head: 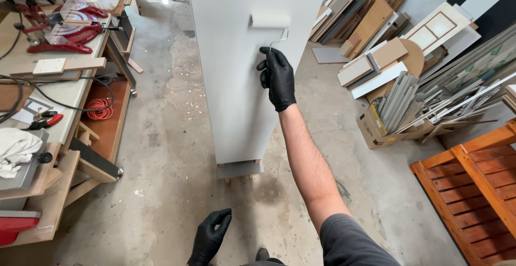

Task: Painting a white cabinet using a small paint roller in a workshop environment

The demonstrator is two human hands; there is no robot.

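Observation:
A tall white cabinet (236, 83) stands on small wooden blocks on the concrete floor. My right hand (278, 78), in a black glove, grips the handle of a paint roller (270, 21). The white roller sleeve presses against the cabinet's side face near its top edge. My left hand (210, 238), also black-gloved, hangs low near my body with fingers loosely curled and holds nothing.
A workbench (64, 94) with red clamps, cables and a white rag runs along the left. Stacked boards and offcuts (376, 35) and a cardboard box (376, 129) of strips lie at the right. An orange wooden pallet (473, 185) sits at the lower right.

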